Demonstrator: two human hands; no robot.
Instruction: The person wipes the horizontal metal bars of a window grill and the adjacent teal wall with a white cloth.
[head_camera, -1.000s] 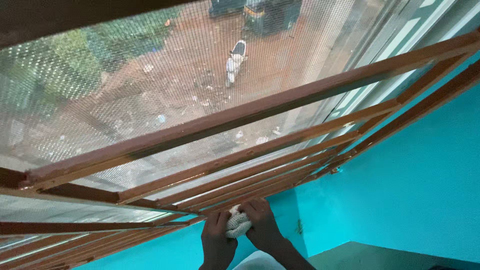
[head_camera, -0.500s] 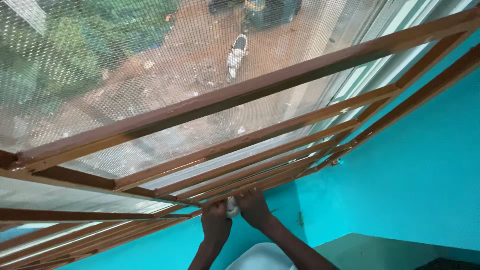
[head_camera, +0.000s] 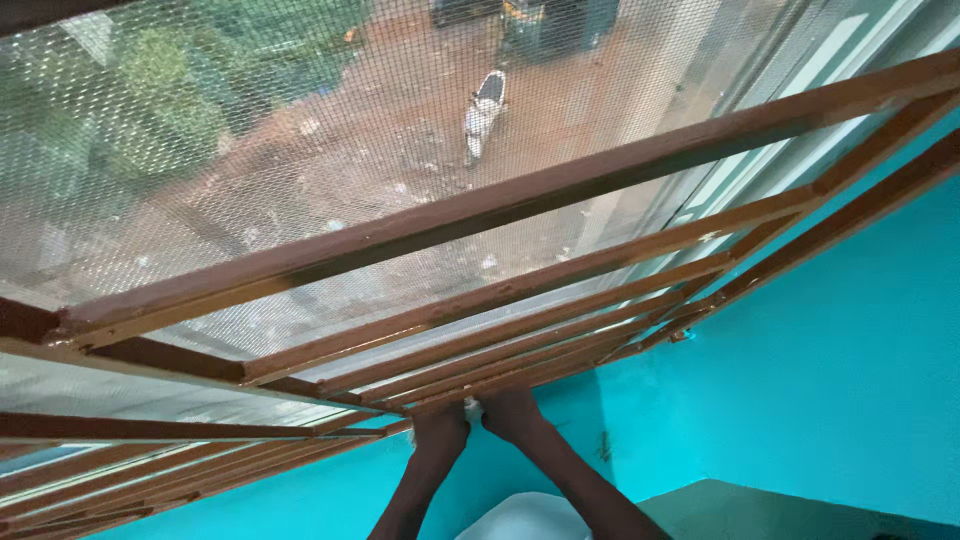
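Two hands: both are up at the bottom of the brown window grille (head_camera: 520, 205), pushed in under the lowest bars.
Left hand (head_camera: 440, 430): fingers are tucked behind the bottom bar, so I honestly can't tell if the grip is open or closed on anything.
Right hand (head_camera: 512, 415): same deal, knuckles toward the camera, fingertips hidden behind the bar. Grip can't be read.
White cloth (head_camera: 470, 405): just a tiny pale scrap peeking out between the two hands, right up against the lowest bar. Looks like a rag, but it's too small to be sure, and I can't say which hand has it.
Doing it well (my take): working a rag along a thin bar like this goes best if you wrap it round the bar and slide it, one hand steadying. Short strokes, since the bars sit close together down there.
In the way: the bars crowd together at the bottom, leaving little room for fingers, and the wire mesh (head_camera: 250, 150) sits right behind them.
Around: turquoise wall (head_camera: 850, 370) below and to the right, a white rounded thing (head_camera: 520, 518) at the bottom edge under the arms, and a dark surface (head_camera: 760, 512) in the lower right corner.
Outside: reddish dirt ground with a parked scooter (head_camera: 483, 110), seen through the mesh.
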